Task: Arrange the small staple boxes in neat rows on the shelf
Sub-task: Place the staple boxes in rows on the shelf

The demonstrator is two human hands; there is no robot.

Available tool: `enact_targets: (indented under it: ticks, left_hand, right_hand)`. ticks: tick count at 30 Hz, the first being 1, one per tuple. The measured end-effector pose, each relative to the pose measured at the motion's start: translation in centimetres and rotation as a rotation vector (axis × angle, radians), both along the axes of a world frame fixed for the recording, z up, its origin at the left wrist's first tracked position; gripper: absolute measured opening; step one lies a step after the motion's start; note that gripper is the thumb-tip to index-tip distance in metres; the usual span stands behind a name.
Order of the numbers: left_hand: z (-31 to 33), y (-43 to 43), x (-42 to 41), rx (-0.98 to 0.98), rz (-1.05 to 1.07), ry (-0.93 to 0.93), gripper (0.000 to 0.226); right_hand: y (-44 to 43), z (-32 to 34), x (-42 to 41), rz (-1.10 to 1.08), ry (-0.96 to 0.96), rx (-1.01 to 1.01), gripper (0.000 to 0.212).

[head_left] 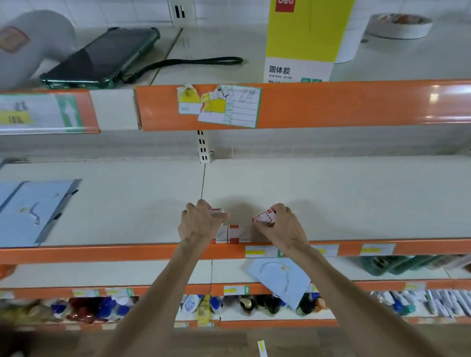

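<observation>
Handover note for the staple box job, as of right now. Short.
Left hand grips a staple box near the row.
Right hand pinches a second box, tilted.
A short row of boxes stands at the front edge of the middle shelf, between the hands.
Done: row started.
Left: set down both held boxes and square them with the row.

White tiled wall (pixel 119 8) at the far back, cream shelves (pixel 337 190) with glossy orange front strips (pixel 360 102), brownish wood floor (pixel 209 349) down near the bottom.
</observation>
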State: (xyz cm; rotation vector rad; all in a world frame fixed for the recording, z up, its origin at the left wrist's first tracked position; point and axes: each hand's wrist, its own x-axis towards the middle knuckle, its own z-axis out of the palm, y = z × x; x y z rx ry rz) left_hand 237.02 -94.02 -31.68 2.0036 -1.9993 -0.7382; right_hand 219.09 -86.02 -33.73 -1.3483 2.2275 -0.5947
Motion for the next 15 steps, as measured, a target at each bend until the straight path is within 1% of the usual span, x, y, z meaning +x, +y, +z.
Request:
enact_targets:
  ticks: [3,5,6,8,12,15]
  left_hand:
    - [-0.4,0.5,-0.2,0.029,-0.041,-0.020,0.051]
    - [-0.6,0.4,0.2,0.049,-0.081,0.034,0.046]
    - [-0.6,0.3,0.6,0.052,-0.095,0.066,0.041]
    - [-0.6,0.1,1.4,0.048,-0.134,0.100,0.031]
    - [-0.8,0.1,2.6,0.068,-0.231,0.154,0.039]
    - [-0.9,0.3,2.9,0.057,-0.267,0.174,0.042]
  right_hand:
    - [0.6,0.2,-0.2,0.052,0.021,0.024,0.048]
    - [1.0,0.4,-0.5,0.075,0.042,0.055,0.033]
    - [1.2,0.4,-0.6,0.078,0.036,0.064,0.030]
    - [1.6,0.4,-0.9,0.088,-0.008,0.051,0.031]
    - [2.1,0.6,-0.8,0.108,-0.102,0.035,0.040]
    - [2.4,0.8,-0.6,0.097,-0.125,0.032,0.044]
